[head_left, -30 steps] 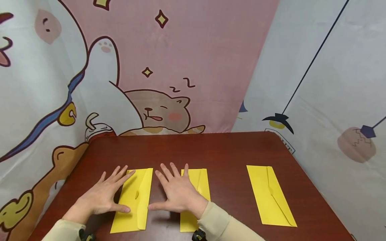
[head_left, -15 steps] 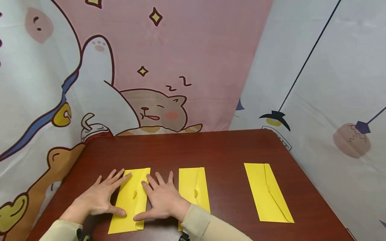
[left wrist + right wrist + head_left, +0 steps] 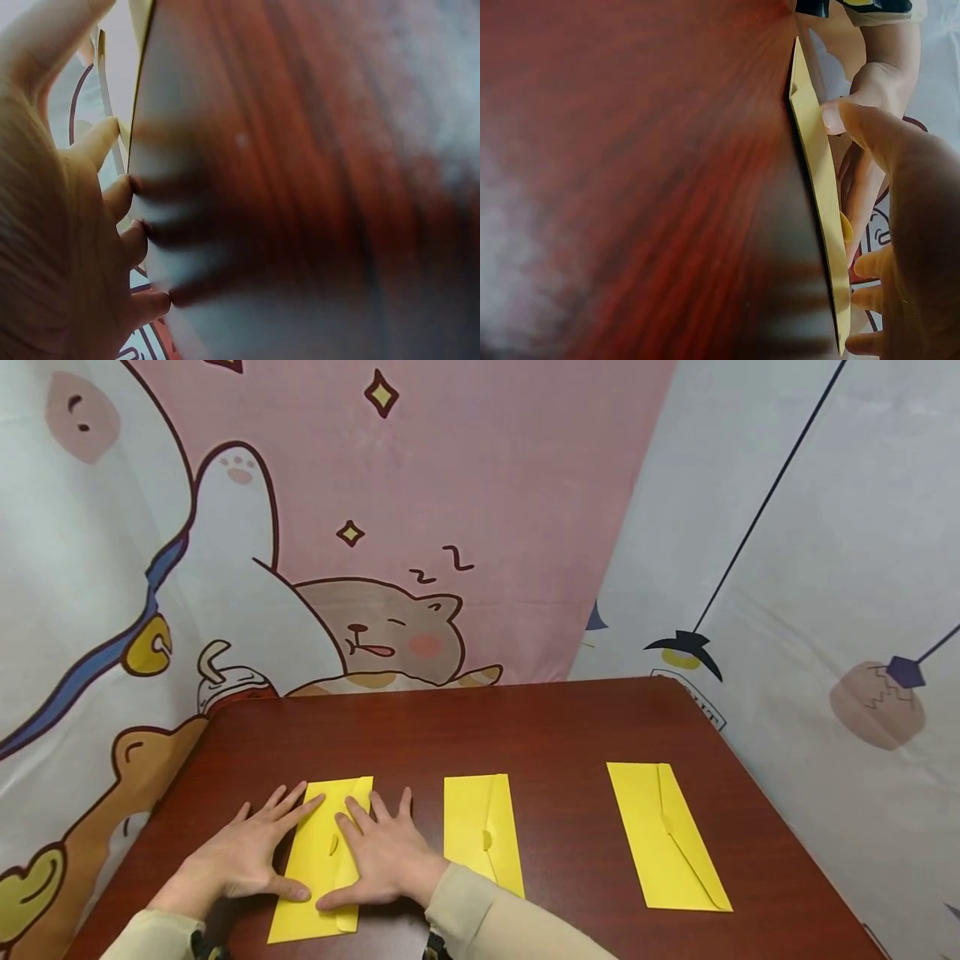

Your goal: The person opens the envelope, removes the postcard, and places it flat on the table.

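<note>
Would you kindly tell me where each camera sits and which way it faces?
Head: above, facing forward and down at the table, three yellow envelopes, both hands and sleeves.
Left wrist: low beside the left hand, looking along the tabletop; fingers show.
Right wrist: low beside the right hand, looking along the left envelope; fingers show.
Shared: head and right wrist both show the left envelope.
</note>
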Demonstrator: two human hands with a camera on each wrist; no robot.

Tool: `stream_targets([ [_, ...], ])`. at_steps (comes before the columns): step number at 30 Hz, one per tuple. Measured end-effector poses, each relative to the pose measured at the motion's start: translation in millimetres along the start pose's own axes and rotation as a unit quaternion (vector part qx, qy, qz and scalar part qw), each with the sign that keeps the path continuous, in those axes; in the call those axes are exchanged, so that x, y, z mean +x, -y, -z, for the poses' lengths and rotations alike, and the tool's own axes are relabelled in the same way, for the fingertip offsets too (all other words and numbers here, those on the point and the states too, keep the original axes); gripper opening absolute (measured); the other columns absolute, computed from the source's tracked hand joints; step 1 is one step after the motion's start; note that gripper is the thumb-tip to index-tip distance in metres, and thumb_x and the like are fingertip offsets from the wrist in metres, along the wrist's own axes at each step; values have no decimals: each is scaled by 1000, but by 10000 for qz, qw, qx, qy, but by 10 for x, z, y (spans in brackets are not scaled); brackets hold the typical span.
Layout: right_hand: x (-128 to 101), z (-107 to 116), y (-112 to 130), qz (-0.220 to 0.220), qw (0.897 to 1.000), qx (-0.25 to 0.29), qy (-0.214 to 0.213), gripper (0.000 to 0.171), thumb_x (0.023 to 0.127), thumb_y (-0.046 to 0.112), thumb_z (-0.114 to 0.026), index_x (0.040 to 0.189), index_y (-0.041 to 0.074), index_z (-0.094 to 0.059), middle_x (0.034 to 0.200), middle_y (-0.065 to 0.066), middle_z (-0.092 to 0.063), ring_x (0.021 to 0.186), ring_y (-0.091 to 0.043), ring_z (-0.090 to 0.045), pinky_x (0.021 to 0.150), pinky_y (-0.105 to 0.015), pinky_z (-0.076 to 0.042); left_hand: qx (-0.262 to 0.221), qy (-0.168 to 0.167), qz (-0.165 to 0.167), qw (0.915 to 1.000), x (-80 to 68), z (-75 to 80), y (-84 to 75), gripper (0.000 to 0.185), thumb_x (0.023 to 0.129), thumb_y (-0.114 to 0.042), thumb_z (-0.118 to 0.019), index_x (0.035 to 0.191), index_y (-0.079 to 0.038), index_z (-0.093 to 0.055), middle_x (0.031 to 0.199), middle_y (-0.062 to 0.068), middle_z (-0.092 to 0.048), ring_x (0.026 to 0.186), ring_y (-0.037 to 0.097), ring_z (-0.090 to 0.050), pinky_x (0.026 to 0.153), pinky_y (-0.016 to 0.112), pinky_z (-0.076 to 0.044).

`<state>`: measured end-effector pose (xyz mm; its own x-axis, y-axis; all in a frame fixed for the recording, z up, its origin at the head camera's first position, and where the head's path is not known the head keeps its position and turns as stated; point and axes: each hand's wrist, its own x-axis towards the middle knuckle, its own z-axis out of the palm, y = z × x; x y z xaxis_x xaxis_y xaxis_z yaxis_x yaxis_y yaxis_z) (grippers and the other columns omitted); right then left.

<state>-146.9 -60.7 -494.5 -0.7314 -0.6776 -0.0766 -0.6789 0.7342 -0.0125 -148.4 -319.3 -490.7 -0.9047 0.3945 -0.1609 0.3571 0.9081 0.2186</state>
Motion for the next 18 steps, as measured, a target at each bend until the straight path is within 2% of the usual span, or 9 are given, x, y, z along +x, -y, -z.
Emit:
stream_targets([
  [7,81,5,16,-4,9997,-165,162,111,81,100,-35,168,33,-29,173,8,-22,158,-30,-25,114,-77,-22,2,59,63,10000,8,-16,8,132,59,-94,-71,165,-24,-39,173,17,-23,154,52,-23,108,85,-19],
  [18,119,25,-27,12,9992,-337,223,109,81,97,-42,168,33,-30,171,11,-29,155,-26,-31,115,-78,-19,-67,174,156,9997,35,-9,16,131,58,-93,-73,166,-29,-37,174,16,-21,155,51,-21,108,85,-18],
])
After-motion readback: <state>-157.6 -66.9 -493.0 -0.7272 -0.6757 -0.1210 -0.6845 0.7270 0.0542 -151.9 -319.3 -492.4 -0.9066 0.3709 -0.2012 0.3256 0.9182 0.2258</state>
